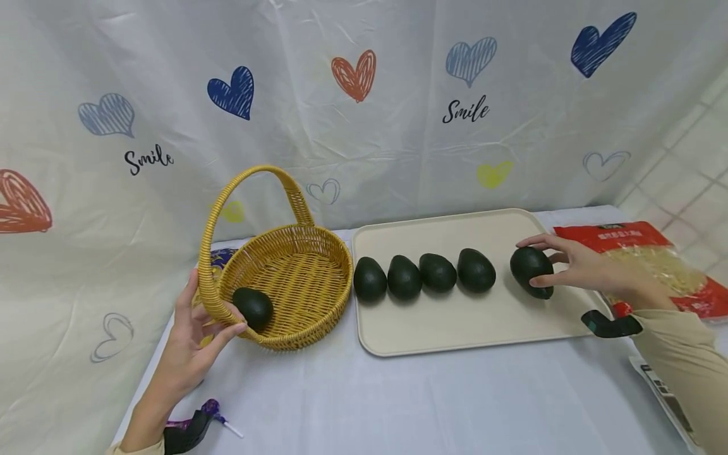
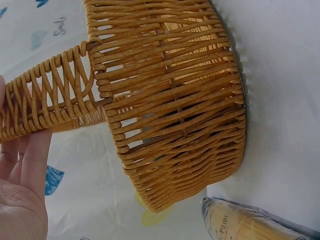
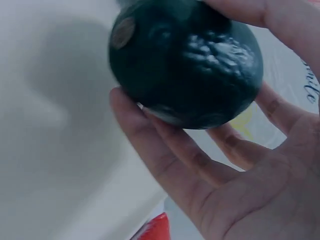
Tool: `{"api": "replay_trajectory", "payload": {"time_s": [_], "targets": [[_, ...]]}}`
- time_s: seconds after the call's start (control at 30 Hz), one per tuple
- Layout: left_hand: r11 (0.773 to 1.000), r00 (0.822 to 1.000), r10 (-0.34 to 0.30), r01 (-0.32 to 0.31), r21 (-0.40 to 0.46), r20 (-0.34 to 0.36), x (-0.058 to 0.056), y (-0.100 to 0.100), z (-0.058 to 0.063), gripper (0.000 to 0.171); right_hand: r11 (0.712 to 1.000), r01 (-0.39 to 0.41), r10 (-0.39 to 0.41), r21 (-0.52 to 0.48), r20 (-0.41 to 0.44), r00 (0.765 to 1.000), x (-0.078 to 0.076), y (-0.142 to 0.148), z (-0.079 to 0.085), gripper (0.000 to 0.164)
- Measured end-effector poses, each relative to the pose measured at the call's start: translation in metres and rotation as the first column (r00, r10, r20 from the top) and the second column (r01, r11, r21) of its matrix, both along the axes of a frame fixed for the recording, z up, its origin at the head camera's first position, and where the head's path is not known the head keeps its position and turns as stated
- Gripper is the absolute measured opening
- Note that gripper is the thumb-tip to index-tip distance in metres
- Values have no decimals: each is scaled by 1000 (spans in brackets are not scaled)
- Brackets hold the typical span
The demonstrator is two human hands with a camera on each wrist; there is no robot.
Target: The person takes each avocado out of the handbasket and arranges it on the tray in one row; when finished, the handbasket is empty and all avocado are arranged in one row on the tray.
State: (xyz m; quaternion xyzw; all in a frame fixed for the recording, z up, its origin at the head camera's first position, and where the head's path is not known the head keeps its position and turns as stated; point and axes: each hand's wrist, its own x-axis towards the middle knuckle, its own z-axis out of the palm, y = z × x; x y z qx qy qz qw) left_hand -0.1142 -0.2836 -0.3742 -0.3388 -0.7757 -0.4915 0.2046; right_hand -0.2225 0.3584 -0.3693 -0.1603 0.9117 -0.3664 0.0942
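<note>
My left hand (image 1: 190, 338) grips the lower end of the handle of a yellow wicker basket (image 1: 332, 303), at its near-left side. One dark green avocado (image 1: 253, 308) lies inside the basket, close to that handle end. In the left wrist view the fingers sit behind the woven handle (image 2: 50, 95). Over the right part of a cream tray (image 1: 443, 328), my right hand (image 1: 586, 265) holds an avocado (image 1: 529, 268) between thumb and fingers. The right wrist view shows this avocado (image 3: 185, 65) with its stem scar. Several more avocados (image 1: 404, 278) lie in a row on the tray's left half.
Right of the tray lies a red bag of pasta (image 1: 648, 253). A purple-wrapped lollipop (image 1: 212, 407) is near the left wrist. Behind the basket is a blue package (image 1: 222, 256). A printed white item (image 1: 662, 392) lies under the right forearm. A heart-patterned curtain (image 1: 398, 139) hangs behind.
</note>
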Motion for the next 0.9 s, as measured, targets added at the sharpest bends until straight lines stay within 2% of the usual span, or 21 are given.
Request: {"api": "replay_trajectory", "payload": {"time_s": [0.2, 0.37, 0.67, 0.9], "targets": [[1000, 1000, 14, -14, -12, 4, 1, 1, 2, 101, 995, -71, 76, 75, -61, 995, 3, 0, -9, 64], [1000, 1000, 12, -12, -7, 6, 1, 1, 1, 101, 992, -100, 109, 80, -118, 987, 4, -1, -12, 64], [1000, 1000, 6, -6, 0, 4, 1, 0, 1, 101, 997, -5, 8, 73, -44, 999, 8, 2, -6, 58], [1000, 1000, 10, -10, -4, 3, 1, 1, 1, 101, 999, 28, -29, 44, 21, 999, 10, 3, -8, 58]]}}
